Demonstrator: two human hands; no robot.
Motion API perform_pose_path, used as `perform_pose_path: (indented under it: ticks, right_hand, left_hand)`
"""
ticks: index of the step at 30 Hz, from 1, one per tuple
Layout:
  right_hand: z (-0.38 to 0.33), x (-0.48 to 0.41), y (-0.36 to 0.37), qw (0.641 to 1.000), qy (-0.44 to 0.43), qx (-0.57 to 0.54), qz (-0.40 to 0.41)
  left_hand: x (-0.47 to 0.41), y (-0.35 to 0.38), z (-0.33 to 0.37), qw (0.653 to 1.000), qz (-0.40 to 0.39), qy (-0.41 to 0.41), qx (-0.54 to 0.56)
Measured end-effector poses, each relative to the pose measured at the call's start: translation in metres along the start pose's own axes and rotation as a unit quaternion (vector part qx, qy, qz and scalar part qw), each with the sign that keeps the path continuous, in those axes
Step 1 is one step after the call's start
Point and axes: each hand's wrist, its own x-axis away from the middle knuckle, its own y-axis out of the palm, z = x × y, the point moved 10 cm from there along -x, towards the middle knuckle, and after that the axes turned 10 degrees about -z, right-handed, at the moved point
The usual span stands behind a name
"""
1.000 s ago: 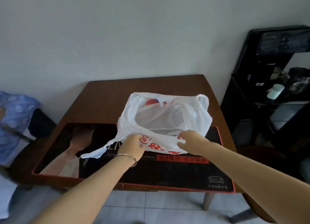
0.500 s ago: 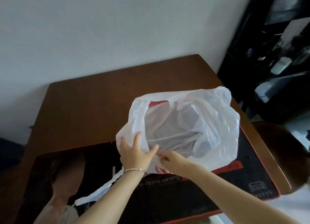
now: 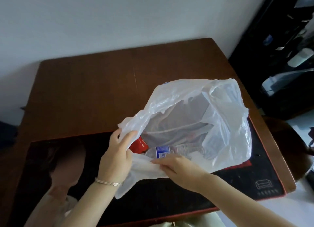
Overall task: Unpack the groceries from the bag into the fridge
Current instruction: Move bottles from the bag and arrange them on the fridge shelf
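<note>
A brown table (image 3: 85,90) stands against a pale wall, with a dark mat (image 3: 220,184) over its near half. The left hand (image 3: 117,157) pinches the near left rim of the white plastic bag (image 3: 229,124). Just beside it, the right hand (image 3: 180,167) grips the near rim, fingers curled over the plastic. The bag sits open on the mat, right of centre, with a red packet (image 3: 155,146) and a blue-labelled item (image 3: 163,152) inside.
</note>
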Motion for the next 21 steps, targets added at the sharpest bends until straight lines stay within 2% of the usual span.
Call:
perform_pose_path:
  ticks: [3,5,7,9,11,12,15,18,21]
  right_hand:
    - [-0.011,-0.003,-0.004,1.000,-0.003,0.002,-0.012]
    - [-0.015,-0.005,-0.002,0.999,-0.004,0.002,-0.041]
    - [-0.012,-0.009,0.000,0.997,0.016,-0.054,-0.060]
    - [-0.003,-0.021,-0.010,0.990,0.042,-0.135,0.001]
    - [0.010,-0.043,-0.025,0.986,0.073,-0.126,0.082]
    - [0.017,-0.060,-0.027,0.985,0.094,-0.105,0.098]
    - [0.022,-0.111,-0.012,0.986,0.144,-0.056,0.055]
    - [0.025,-0.139,0.009,0.977,0.185,-0.102,0.037]
    - [0.021,-0.143,0.013,0.977,0.194,-0.086,0.037]
  left_hand:
    - [0.004,0.002,0.002,0.998,-0.024,0.012,-0.057]
    - [0.002,0.004,-0.009,0.996,-0.047,-0.041,-0.065]
    - [-0.001,0.004,-0.017,0.991,-0.065,-0.098,-0.062]
    - [-0.005,0.001,-0.019,0.988,-0.068,-0.131,-0.048]
    - [-0.008,-0.001,-0.020,0.986,-0.074,-0.142,-0.042]
    - [-0.009,0.000,-0.020,0.986,-0.080,-0.142,-0.040]
    - [-0.011,0.003,-0.019,0.987,-0.088,-0.131,-0.018]
    - [-0.008,0.005,-0.020,0.987,-0.093,-0.132,-0.005]
    - [-0.006,0.005,-0.022,0.988,-0.083,-0.129,0.011]
